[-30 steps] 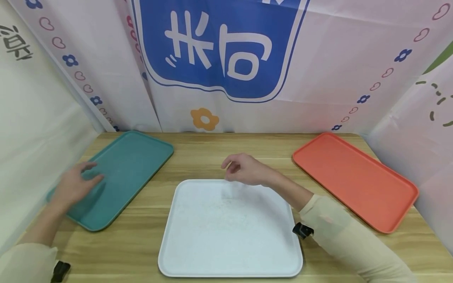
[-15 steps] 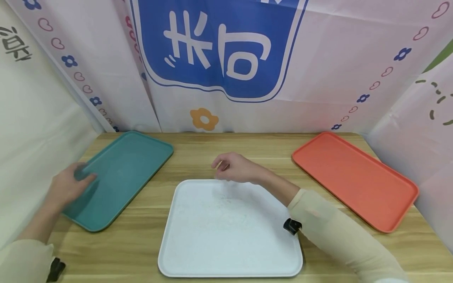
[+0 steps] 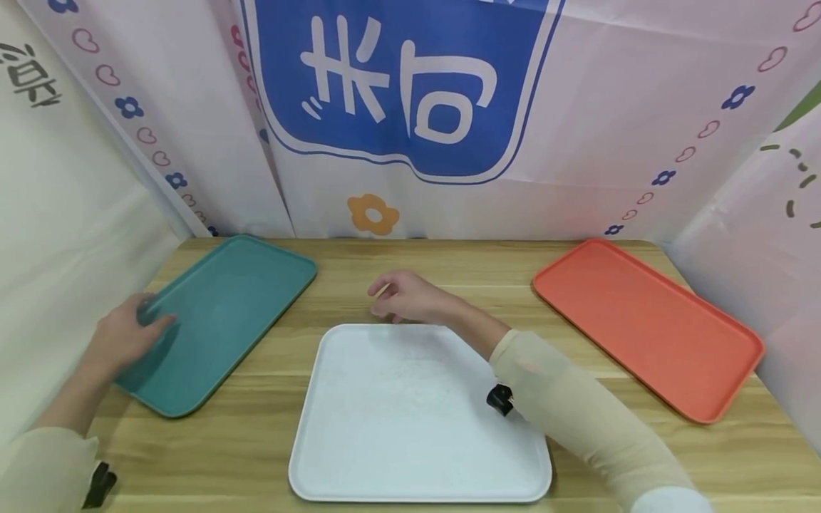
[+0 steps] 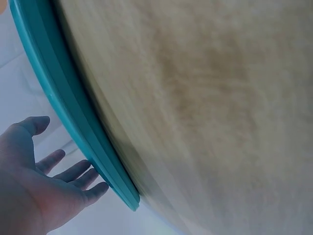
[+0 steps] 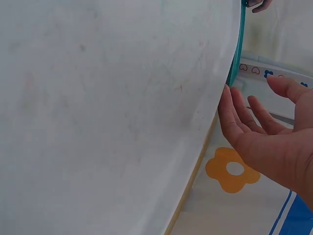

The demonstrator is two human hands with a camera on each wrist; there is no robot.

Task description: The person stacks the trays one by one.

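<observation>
My left hand is over the left edge of the teal tray, thumb and fingers spread apart. Its fingertips meet the outline of the teal rim in the left wrist view; I cannot tell whether they touch it. Above the far edge of the white tray hovers my right hand, fingers loosely bent and holding nothing. From the right wrist, that hand appears beside the edge of the white tray, palm bare. No objects lie on either tray.
An orange-red tray lies slanted on the right of the wooden table. Printed cloth hangs behind the table, and light cloth sides bound it left and right. Each sleeve carries a small black clip.
The right hand has drifted left along the white tray's far edge. The left hand shifted slightly left toward the teal tray's outer edge, then stayed there. All trays keep their places.
</observation>
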